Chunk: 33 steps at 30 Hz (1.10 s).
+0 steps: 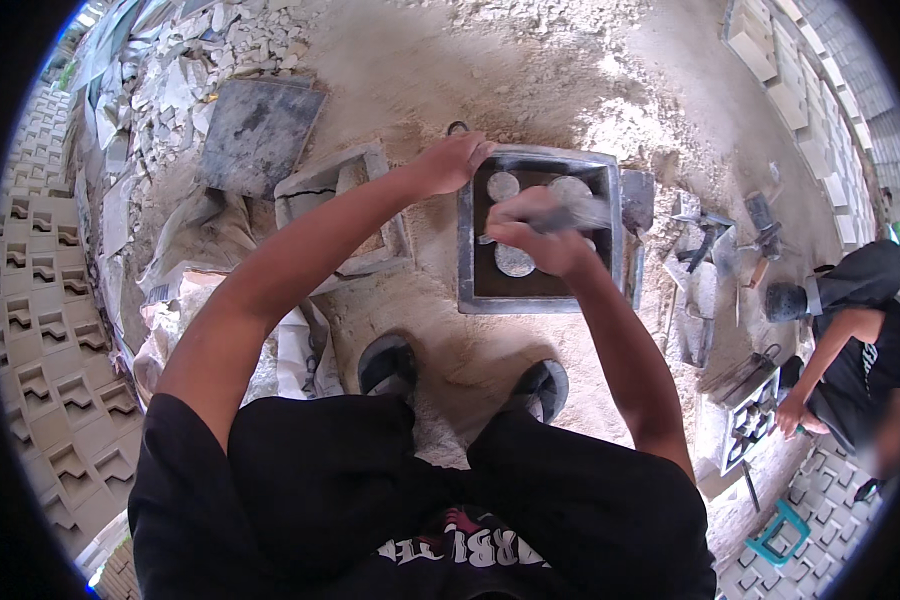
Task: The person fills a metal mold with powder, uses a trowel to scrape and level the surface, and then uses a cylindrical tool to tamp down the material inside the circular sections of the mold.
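Observation:
A square grey metal mould [530,307] lies on the dusty ground in front of my feet. Inside it are several round, speckled grey discs [515,262] on a brown base. My left hand [452,163] is closed over the mould's far left corner, close to a small ring handle [457,128]. Over the mould's interior, my right hand [538,222] grips a grey tool [585,213], smeared by motion, that looks like a brush. It partly covers the discs, and whether the tool touches them I cannot tell.
Left of the mould sits a second dusty frame [398,235], with a dark square plate [260,135] beyond it. Metal parts [700,245] and a hammer [762,225] lie to the right. A co-worker [850,340] handles another mould [750,420] near a teal stool [780,535]. Pale blocks [55,380] line the left.

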Each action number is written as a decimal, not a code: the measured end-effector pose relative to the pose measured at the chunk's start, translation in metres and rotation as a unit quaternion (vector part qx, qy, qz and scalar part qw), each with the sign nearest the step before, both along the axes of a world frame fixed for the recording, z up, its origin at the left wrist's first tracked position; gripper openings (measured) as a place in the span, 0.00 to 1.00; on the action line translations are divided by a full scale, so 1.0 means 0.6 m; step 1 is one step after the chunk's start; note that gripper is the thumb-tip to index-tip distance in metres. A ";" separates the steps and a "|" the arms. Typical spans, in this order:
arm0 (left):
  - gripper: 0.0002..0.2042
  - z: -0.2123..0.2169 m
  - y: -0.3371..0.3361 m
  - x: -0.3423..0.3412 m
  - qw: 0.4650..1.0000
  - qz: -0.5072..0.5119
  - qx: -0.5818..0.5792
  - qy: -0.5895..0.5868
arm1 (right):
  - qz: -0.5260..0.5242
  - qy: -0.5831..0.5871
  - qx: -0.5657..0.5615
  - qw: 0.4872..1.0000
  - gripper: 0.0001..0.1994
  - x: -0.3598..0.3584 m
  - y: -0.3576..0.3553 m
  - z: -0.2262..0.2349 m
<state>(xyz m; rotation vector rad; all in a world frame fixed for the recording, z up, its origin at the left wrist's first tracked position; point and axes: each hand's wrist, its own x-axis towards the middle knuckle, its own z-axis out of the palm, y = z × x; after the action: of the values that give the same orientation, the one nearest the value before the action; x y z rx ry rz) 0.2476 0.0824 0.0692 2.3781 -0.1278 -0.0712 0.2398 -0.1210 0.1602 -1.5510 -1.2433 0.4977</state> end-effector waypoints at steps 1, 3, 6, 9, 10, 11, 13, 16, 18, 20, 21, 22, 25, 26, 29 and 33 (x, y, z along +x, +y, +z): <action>0.19 -0.008 0.003 -0.002 1.000 0.004 -0.008 0.004 | -0.056 0.120 -0.021 0.991 0.12 -0.004 0.014 0.000; 0.19 -0.022 0.009 -0.001 1.000 0.012 -0.025 0.011 | -0.168 0.351 -0.062 0.919 0.11 -0.009 0.030 0.004; 0.19 -0.016 0.019 -0.003 0.999 -0.032 -0.025 -0.021 | -0.122 0.330 0.021 0.936 0.11 -0.020 0.027 0.031; 0.17 0.001 -0.004 -0.002 0.999 0.019 -0.030 0.015 | -0.106 0.209 0.008 0.972 0.12 -0.005 0.007 -0.009; 0.17 0.000 -0.003 -0.002 0.999 0.013 -0.027 0.014 | -0.147 0.219 -0.029 0.964 0.14 -0.007 0.022 -0.017; 0.18 -0.001 -0.001 -0.001 1.000 0.006 -0.024 0.013 | -0.189 0.228 -0.066 0.953 0.15 -0.006 0.032 -0.021; 0.18 -0.012 0.011 -0.006 1.000 -0.001 -0.023 0.006 | -0.175 0.286 -0.006 0.942 0.16 -0.005 0.039 -0.005; 0.18 -0.013 0.016 -0.004 1.000 -0.004 -0.024 -0.002 | -0.158 0.134 0.016 0.978 0.16 -0.019 0.019 0.025; 0.19 0.004 -0.003 0.003 1.000 -0.008 -0.016 0.015 | -0.172 0.134 -0.043 0.975 0.15 0.003 0.005 -0.041; 0.19 -0.009 0.009 -0.003 0.999 -0.007 -0.035 0.002 | -0.220 0.165 -0.097 0.957 0.16 -0.004 0.022 -0.017; 0.20 -0.019 0.019 -0.009 0.999 -0.004 -0.042 -0.002 | -0.198 0.151 -0.078 0.965 0.16 -0.008 0.027 0.015; 0.20 -0.017 0.017 -0.007 0.999 -0.007 -0.040 -0.001 | -0.184 0.137 -0.060 0.971 0.16 -0.010 0.017 0.045; 0.20 -0.009 0.005 0.001 1.000 -0.010 -0.029 0.004 | -0.148 0.039 0.037 0.988 0.16 0.001 -0.006 0.010; 0.20 -0.008 -0.002 0.000 1.000 -0.009 -0.024 0.008 | -0.170 0.100 -0.008 0.980 0.16 0.000 -0.018 -0.029; 0.20 -0.013 0.015 -0.002 1.000 -0.003 -0.030 -0.009 | -0.219 0.163 -0.003 0.962 0.15 0.002 0.007 -0.031; 0.20 -0.004 0.007 -0.006 1.000 -0.011 -0.029 0.004 | -0.170 0.207 0.012 0.963 0.14 -0.011 0.006 0.019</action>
<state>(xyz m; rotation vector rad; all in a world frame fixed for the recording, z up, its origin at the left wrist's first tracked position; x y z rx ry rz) 0.2439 0.0866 0.0668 2.3184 -0.1497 -0.0847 0.2333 -0.1176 0.1714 -1.5035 -0.6470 0.5440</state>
